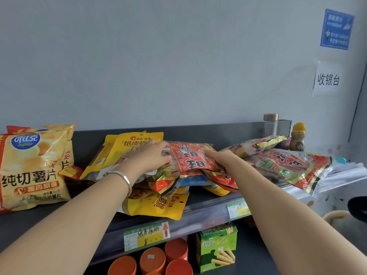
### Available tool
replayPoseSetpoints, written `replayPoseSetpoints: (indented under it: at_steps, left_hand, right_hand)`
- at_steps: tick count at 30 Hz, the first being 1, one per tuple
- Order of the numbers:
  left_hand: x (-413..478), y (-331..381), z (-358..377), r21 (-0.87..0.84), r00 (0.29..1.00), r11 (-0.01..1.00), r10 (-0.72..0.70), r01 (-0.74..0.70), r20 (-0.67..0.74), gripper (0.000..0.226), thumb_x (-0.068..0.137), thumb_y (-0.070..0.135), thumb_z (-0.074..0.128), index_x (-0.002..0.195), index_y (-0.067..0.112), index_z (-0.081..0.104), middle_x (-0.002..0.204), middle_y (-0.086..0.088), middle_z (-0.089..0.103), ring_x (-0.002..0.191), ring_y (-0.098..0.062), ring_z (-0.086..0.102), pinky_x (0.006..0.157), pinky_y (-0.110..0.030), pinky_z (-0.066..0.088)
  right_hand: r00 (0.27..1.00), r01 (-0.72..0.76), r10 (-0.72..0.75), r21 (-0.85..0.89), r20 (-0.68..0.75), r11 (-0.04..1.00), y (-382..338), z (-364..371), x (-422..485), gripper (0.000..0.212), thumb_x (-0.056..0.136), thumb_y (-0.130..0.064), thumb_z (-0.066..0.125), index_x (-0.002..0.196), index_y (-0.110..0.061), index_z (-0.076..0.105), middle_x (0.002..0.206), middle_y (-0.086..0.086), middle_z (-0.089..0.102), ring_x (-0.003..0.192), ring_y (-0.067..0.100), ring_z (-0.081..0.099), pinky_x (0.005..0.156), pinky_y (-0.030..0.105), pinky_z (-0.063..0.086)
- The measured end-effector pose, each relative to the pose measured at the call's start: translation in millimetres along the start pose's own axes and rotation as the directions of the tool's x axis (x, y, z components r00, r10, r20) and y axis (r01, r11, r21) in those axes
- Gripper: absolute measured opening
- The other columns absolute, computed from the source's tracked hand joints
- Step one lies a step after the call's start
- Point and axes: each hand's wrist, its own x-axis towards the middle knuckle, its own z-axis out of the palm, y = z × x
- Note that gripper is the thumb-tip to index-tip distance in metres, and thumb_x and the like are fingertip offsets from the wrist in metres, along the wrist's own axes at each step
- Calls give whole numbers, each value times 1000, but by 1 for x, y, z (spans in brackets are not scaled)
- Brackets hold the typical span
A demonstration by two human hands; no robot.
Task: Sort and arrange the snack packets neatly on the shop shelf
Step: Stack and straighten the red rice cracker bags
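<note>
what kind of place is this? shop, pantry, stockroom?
Most likely a small shop. The shelf carries a handwritten price label on its front edge. Goods like the red snack packet are piled on it. A paper sign on the wall reads 收银台, meaning cashier's desk.

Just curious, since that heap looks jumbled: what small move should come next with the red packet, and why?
Probably lift the red packet across to the similar red packets on the right. The left hand and right hand are both on it, and it lies atop yellow packets.
</note>
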Motion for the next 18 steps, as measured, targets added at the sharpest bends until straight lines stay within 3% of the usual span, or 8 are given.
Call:
replayPoseSetpoints:
  at_steps: [3,6,8,9,11,16,18]
  left_hand:
    - [0,-1,3,4,1000,1000,-9,9,-13,53,93,49,42,143,33,31,148,-2,34,135,-25,33,107,-50,30]
    - [2,-3,5,-9,1000,1000,-12,12,-20,52,93,49,42,142,34,32,147,-1,35,135,-25,34,107,-51,31]
    - [2,-3,5,-17,999,1000,-14,13,-30,51,93,49,42,141,35,32,146,-1,37,134,-24,35,107,-51,32]
    - [1,-3,5,-19,999,1000,-15,15,-33,51,94,49,41,142,35,32,146,-1,37,134,-24,35,107,-51,31]
    - [-1,-1,5,-19,999,1000,-19,18,-42,50,94,50,39,142,36,31,146,-1,37,135,-25,34,108,-51,29]
    - [-3,-3,4,-42,999,998,-38,38,-14,58,94,58,31,146,36,21,151,-3,33,139,-27,30,112,-51,24]
    - [-6,-2,7,-92,997,994,-56,60,45,62,94,61,27,148,31,19,153,-2,30,141,-26,28,113,-50,21]
  right_hand:
    - [1000,0,2,109,-18,994,-2,-3,-1,69,84,-53,63,129,-4,48,121,13,61,105,30,61,84,37,49]
    - [995,62,-58,50,-76,997,-8,-9,-5,38,94,-30,56,119,-1,53,102,13,62,99,26,61,84,33,51]
    - [982,101,-110,-64,-152,993,-10,-11,-8,19,97,-17,48,104,-1,54,80,8,53,79,20,57,68,27,50]
    - [971,121,-140,-107,-195,987,-10,-12,-9,15,98,-15,45,100,-2,52,78,7,50,69,18,52,59,26,44]
    - [945,178,-196,-93,-262,980,-9,-14,-11,18,99,-13,40,102,-2,54,88,10,53,67,19,48,58,28,38]
    - [848,288,-237,37,-474,957,-21,-37,-25,31,99,-22,37,116,-4,57,112,15,61,101,35,60,83,38,48]
    - [812,303,-236,39,-533,952,-26,-48,-29,32,98,-22,36,119,-6,55,114,16,61,103,35,60,85,40,49]
